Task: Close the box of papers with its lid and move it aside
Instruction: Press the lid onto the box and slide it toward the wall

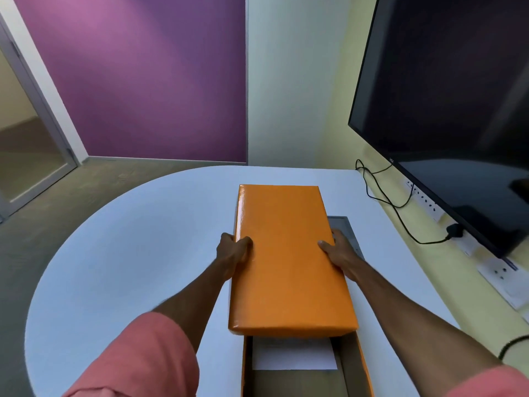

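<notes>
Both hands, left hand (233, 250) and right hand (337, 250), clamp the orange lid (286, 259) by its long edges; looks light, stiff, glossy-slick, so side grip suits over the box (352, 365).

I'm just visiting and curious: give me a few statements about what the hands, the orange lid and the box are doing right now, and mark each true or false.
1. Both hands grip the orange lid, left hand on its left edge, right hand on its right edge. True.
2. The box is fully closed. False: its near end is uncovered.
3. White paper shows inside the box. True.
4. The screen on the wall shows a picture. False: it is dark.
5. The table is white. True.
</notes>
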### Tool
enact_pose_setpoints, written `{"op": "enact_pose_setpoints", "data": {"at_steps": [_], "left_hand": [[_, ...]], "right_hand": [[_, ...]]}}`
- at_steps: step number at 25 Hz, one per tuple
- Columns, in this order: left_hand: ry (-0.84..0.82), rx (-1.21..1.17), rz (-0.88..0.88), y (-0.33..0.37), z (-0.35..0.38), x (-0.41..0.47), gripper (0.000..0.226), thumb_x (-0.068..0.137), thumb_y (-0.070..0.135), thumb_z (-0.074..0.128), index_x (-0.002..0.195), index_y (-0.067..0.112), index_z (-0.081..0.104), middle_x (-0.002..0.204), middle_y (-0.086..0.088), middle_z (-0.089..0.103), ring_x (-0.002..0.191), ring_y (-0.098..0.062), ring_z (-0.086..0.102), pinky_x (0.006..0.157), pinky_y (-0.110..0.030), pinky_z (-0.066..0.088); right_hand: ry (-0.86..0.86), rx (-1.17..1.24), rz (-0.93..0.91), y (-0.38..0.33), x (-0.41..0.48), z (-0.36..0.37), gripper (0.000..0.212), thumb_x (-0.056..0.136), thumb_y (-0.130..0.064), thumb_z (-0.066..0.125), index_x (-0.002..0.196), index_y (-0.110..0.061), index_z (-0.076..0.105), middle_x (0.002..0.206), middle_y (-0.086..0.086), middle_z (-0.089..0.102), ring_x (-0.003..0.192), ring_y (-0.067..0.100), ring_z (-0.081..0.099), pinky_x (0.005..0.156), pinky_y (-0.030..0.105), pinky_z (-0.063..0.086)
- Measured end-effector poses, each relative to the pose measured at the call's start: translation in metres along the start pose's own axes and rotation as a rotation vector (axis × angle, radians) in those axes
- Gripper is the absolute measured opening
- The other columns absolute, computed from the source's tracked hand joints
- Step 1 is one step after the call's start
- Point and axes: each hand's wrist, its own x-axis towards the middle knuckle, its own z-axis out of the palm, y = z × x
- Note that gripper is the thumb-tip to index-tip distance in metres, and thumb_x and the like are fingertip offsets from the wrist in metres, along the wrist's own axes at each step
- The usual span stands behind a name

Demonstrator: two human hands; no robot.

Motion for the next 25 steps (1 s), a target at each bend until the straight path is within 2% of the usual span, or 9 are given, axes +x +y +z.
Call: {"op": "enact_pose_setpoints", "data": {"at_steps": [4, 9, 16, 25], "left_hand": [[-0.054, 0.063, -0.049, -0.026, 0.018, 0.001, 0.039, 0.092, 0.024, 0.053, 0.122, -0.001, 0.047, 0.115, -0.019, 0.056, 0.09, -0.024, 0.053, 0.074, -0.034, 0.045], [-0.086, 0.073, -0.075, -0.044, 0.034, 0.0, 0.024, 0.091, 0.018, 0.048, 0.106, 0.001, 0.053, 0.102, -0.017, 0.061, 0.083, -0.026, 0.058, 0.076, -0.038, 0.052], [-0.14, 0.124, -0.115, -0.063, 0.046, 0.002, 0.031, 0.095, 0.02, 0.043, 0.117, 0.0, 0.052, 0.113, -0.016, 0.062, 0.097, -0.03, 0.06, 0.082, -0.039, 0.052], [-0.148, 0.131, -0.136, -0.068, 0.043, -0.019, 0.031, 0.093, 0.022, 0.046, 0.117, 0.003, 0.053, 0.112, -0.016, 0.064, 0.098, -0.03, 0.063, 0.084, -0.04, 0.053]], "right_hand": [[-0.001, -0.014, 0.069, 0.034, -0.001, 0.004, 0.051, 0.096, -0.021, 0.053, 0.143, -0.013, 0.034, 0.14, 0.014, 0.05, 0.121, 0.033, 0.053, 0.102, 0.048, 0.046], [-0.008, -0.061, 0.116, 0.051, 0.002, -0.002, 0.052, 0.097, -0.021, 0.052, 0.144, -0.011, 0.032, 0.141, 0.015, 0.048, 0.123, 0.033, 0.051, 0.101, 0.045, 0.045], [-0.041, -0.072, 0.205, 0.078, 0.005, -0.001, 0.051, 0.097, -0.021, 0.05, 0.144, -0.009, 0.031, 0.142, 0.016, 0.046, 0.124, 0.033, 0.05, 0.103, 0.048, 0.044], [-0.054, -0.072, 0.225, 0.083, -0.008, -0.004, 0.053, 0.097, -0.023, 0.052, 0.144, -0.011, 0.031, 0.141, 0.016, 0.047, 0.122, 0.034, 0.051, 0.102, 0.049, 0.045]]}}
